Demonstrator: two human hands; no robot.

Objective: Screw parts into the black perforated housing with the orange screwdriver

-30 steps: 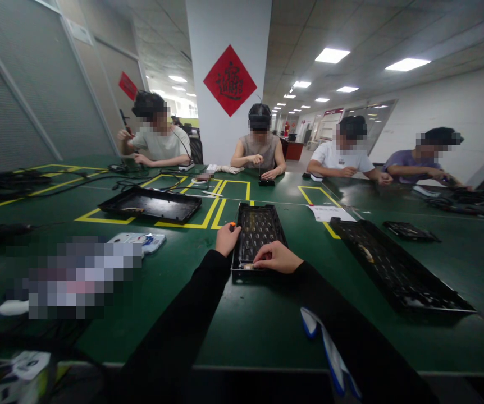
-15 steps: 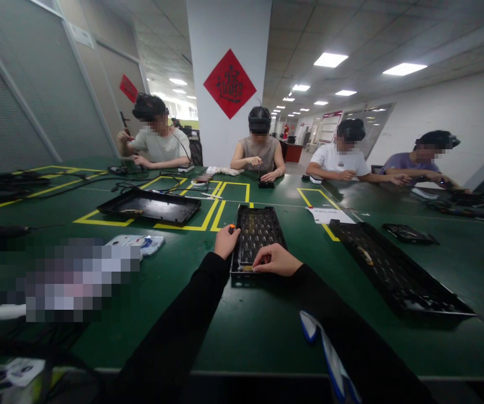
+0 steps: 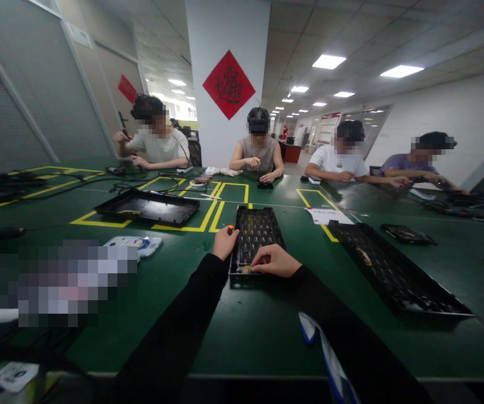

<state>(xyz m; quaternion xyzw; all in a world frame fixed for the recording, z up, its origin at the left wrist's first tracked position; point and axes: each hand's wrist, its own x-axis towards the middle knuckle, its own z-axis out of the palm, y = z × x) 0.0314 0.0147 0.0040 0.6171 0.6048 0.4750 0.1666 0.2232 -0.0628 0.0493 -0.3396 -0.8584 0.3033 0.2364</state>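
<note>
Right now, both hands are at a black case lying on the green counter, straight ahead of the wearer, long side running away. Rows of small pale marks fill its bed. Left hand: against the case's left wall, fingers curled closed around an orange-ended item, its tip poking up beside the thumb; lower part of the item hidden. Right hand: over the near end, thumb and fingertips together, pinched at the edge of a small yellowish piece inside the near wall. Piece too small to identify.

Around: shallow black tray beyond and to the left, across yellow tape. Long black tray to the right, slanting toward the wearer; printed sheet just by its far end, smaller black part to its right. Blue-and-white strip against the right sleeve. Opposite, a person in a grey top bends over a small dark object, thin tool upright in one hand.
</note>
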